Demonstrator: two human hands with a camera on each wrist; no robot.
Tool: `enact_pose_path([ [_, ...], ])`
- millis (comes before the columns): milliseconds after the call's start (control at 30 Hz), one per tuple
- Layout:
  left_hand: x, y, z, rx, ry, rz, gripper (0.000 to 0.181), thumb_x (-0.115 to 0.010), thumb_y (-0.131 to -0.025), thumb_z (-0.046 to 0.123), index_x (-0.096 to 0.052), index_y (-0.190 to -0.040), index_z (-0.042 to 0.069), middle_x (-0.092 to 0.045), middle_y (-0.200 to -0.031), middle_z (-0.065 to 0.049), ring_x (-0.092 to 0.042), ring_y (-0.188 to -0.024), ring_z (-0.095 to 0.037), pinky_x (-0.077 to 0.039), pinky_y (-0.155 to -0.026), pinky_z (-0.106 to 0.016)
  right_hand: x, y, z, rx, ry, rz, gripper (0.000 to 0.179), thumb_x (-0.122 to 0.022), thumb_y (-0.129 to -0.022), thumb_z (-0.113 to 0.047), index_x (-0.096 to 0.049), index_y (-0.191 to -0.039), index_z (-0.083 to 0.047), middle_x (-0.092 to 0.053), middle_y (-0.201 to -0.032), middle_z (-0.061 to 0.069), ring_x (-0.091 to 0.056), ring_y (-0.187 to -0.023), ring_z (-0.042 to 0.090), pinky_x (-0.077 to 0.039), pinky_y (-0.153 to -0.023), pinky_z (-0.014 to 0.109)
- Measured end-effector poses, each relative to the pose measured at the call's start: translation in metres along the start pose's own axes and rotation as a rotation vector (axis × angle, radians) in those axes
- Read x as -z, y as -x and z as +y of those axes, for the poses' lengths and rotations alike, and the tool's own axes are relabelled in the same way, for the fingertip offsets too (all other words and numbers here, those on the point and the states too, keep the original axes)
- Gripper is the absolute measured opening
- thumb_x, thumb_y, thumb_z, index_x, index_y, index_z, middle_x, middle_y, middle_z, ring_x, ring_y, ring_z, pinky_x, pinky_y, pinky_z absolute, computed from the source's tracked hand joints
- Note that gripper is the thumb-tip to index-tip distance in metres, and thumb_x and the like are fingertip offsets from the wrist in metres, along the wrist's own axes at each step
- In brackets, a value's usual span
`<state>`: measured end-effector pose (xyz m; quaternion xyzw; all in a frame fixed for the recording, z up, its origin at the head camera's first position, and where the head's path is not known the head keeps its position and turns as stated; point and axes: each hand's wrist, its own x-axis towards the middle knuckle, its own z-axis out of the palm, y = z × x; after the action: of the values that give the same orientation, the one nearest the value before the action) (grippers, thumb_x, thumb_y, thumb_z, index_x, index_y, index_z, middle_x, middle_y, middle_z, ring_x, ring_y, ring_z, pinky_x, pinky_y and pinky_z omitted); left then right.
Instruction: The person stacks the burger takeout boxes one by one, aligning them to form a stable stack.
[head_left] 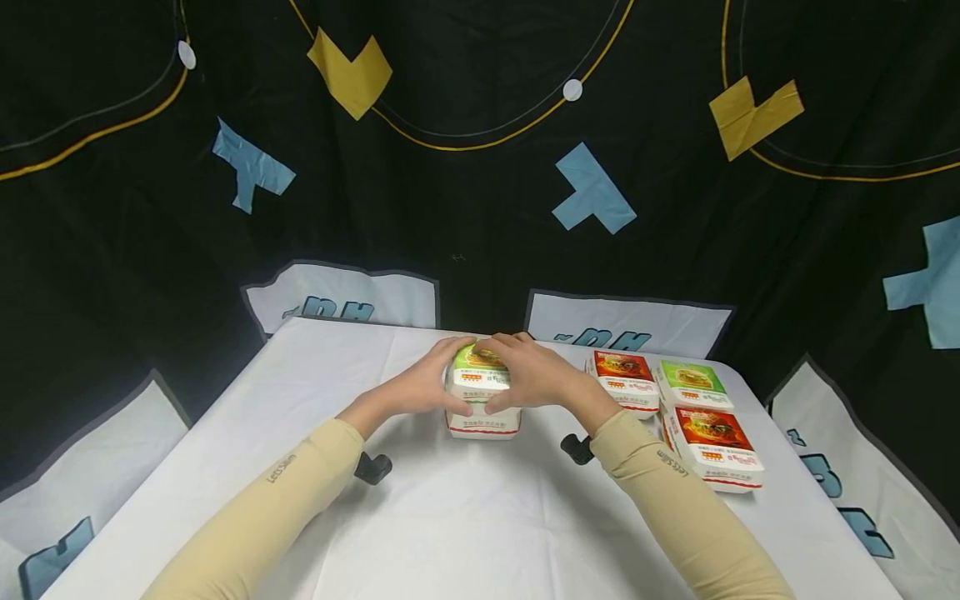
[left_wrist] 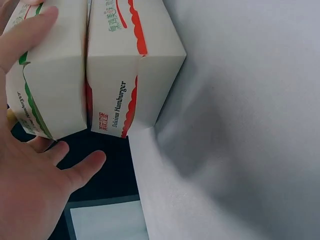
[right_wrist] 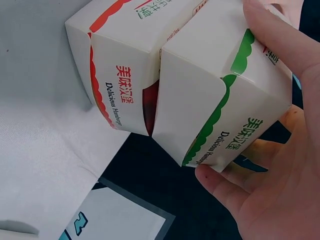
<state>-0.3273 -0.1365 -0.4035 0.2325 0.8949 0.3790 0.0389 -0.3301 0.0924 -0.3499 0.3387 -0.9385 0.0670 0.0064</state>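
Now we're gripping the green-trimmed box (head_left: 477, 379) between left hand (head_left: 422, 385) and right hand (head_left: 536, 375), above the red-trimmed box (head_left: 483, 425). We should be squeezing lightly, keeping it level

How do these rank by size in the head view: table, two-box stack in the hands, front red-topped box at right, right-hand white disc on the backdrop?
1. Table
2. Two-box stack and front red-topped box: too alike to rank, the stack being partly covered
3. White disc

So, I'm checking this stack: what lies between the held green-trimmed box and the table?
A red-trimmed box lies between the green-trimmed box and the table, as the head view shows.
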Motion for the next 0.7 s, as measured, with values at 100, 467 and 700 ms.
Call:
enact_pose_path([
  [100, 0.001, 0.000, 0.001, 0.010, -0.006, -0.003, 0.110, -0.089, -0.072, 0.042, -0.022, -0.158, 0.032, -0.026, -0.160, 0.000, -0.040, -0.134, -0.024, -0.047, -0.105, -0.046, 0.001, 0.001, -0.001, 0.000, -0.005, 0.002, 0.089, -0.082, -0.074, -0.058, -0.042, -0.150, -0.036, -0.048, -0.149, -0.006, -0.043, -0.122, 0.018, -0.051, -0.088, 0.036],
  [467, 0.004, -0.003, 0.004, 0.024, -0.084, -0.054, 0.111, -0.089, -0.072, 0.039, -0.020, -0.160, 0.039, -0.025, -0.154, -0.003, -0.043, -0.126, -0.024, -0.047, -0.098, -0.041, 0.003, 0.007, 0.000, -0.015, -0.012, -0.012, 0.090, -0.081, -0.077, -0.057, -0.037, -0.153, -0.041, -0.030, -0.164, 0.004, -0.030, -0.147, 0.031, -0.049, -0.102, 0.053],
  [700, 0.006, -0.005, 0.007, 0.023, -0.108, -0.067, 0.110, -0.089, -0.072, 0.036, -0.022, -0.159, 0.040, -0.027, -0.150, -0.004, -0.045, -0.123, -0.024, -0.048, -0.095, -0.042, 0.005, 0.017, 0.003, -0.024, -0.027, 0.015, 0.086, -0.082, -0.076, -0.056, -0.043, -0.150, -0.039, -0.035, -0.161, 0.000, -0.033, -0.144, 0.028, -0.050, -0.100, 0.052],
])
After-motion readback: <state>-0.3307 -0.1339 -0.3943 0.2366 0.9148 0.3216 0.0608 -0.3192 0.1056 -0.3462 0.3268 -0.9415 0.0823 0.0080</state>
